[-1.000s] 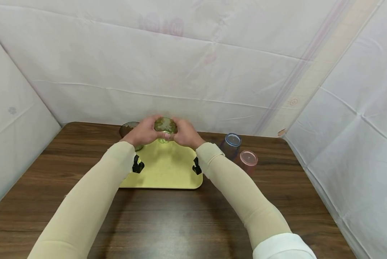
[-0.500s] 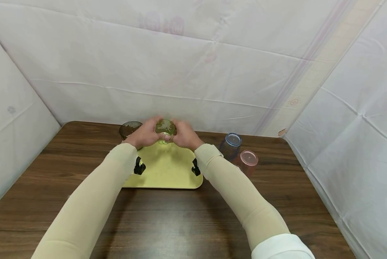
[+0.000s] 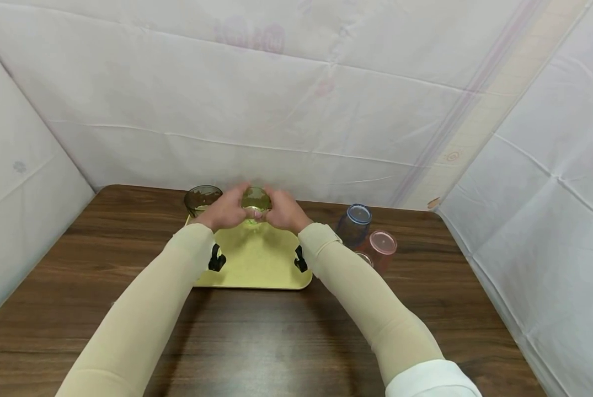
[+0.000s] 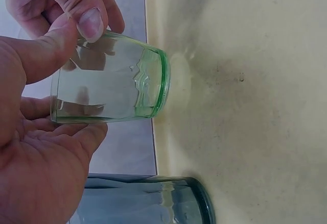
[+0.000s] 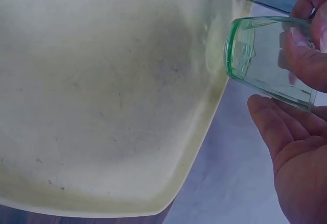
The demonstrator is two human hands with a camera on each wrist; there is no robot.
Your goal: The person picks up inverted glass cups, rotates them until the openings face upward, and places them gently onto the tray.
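Green glass (image 3: pixel 255 202) is held above the far edge of a yellow tray (image 3: pixel 256 262) on a brown counter (image 3: pixel 276 342). Left hand (image 3: pixel 222 212) and right hand (image 3: pixel 283 211) both grip it, fingers (image 4: pixel 87 17) curled around its sides. A dark glass (image 3: pixel 202 199) stands just left; blue cup (image 3: pixel 354 223) and pink cup (image 3: pixel 379 248) sit to the right.

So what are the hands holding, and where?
Both the left hand and right hand hold the green glass by its sides, near the rim.
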